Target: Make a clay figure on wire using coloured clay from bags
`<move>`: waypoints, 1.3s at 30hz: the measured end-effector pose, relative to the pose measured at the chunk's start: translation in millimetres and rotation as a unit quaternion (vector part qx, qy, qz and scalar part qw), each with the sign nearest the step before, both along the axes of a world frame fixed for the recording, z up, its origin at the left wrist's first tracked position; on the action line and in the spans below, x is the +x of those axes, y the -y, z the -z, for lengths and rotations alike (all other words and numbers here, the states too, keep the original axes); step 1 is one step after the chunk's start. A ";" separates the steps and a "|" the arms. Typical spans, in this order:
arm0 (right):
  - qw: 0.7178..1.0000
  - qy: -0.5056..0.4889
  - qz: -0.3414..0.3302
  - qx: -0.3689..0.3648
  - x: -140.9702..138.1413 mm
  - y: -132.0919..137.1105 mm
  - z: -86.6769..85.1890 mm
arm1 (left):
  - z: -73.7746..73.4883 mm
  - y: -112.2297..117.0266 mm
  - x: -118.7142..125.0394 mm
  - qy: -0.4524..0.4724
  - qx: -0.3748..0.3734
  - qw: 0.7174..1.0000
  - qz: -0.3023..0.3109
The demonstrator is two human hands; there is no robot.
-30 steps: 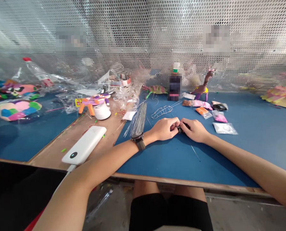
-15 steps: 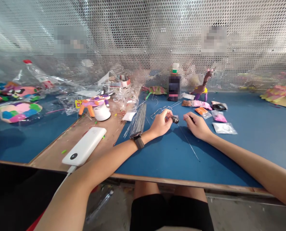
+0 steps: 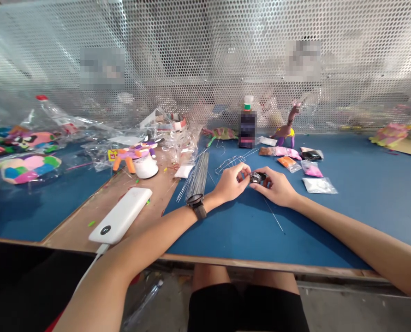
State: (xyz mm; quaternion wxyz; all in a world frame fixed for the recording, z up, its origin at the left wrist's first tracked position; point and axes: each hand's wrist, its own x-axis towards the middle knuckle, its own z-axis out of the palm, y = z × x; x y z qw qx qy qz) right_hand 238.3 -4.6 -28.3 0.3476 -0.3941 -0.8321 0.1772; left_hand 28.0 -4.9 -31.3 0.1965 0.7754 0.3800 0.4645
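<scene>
My left hand point(image 3: 230, 184), with a dark watch point(image 3: 196, 203) on its wrist, pinches the left side of a small, shiny black packet point(image 3: 256, 178), seemingly wrapped in clear film. Fingers of my right hand point(image 3: 278, 186) are closed around the packet's right side. Below the hands a single straight wire point(image 3: 276, 216) slants over the blue table. A bent wire frame point(image 3: 230, 162) lies just behind my left hand, and a bundle of straight wires point(image 3: 197, 175) is to its left.
Small clay packets, among them an orange one point(image 3: 288, 163) and a white one point(image 3: 319, 185), lie right of my hands. A dark bottle point(image 3: 247, 129) and a brown long-necked figure point(image 3: 289, 127) stand behind. At left are a white power bank point(image 3: 121, 214) and a clay figure point(image 3: 134, 154).
My right hand has moved left and closed on the black packet, which my left hand was holding alone. The view has shifted slightly.
</scene>
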 end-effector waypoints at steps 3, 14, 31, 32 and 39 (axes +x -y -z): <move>1.000 0.013 0.027 0.009 0.7 -0.8 2.6 | 0.4 -1.1 -1.3 -0.022 0.022 0.999 0.008; 0.999 -0.015 0.034 -0.008 0.9 -2.4 -1.1 | 0.4 0.0 -1.4 -0.043 0.045 0.998 0.005; 0.992 0.040 0.090 0.077 4.2 -11.6 5.7 | 1.0 -8.3 -6.6 0.060 -0.028 0.998 0.016; 0.993 0.034 0.074 0.082 3.9 -9.6 4.3 | 0.8 -8.1 -6.5 0.058 -0.029 0.998 0.020; 0.997 -0.016 -0.008 0.071 0.8 0.8 -3.3 | -3.5 -3.3 -4.4 0.035 -0.012 0.999 -0.001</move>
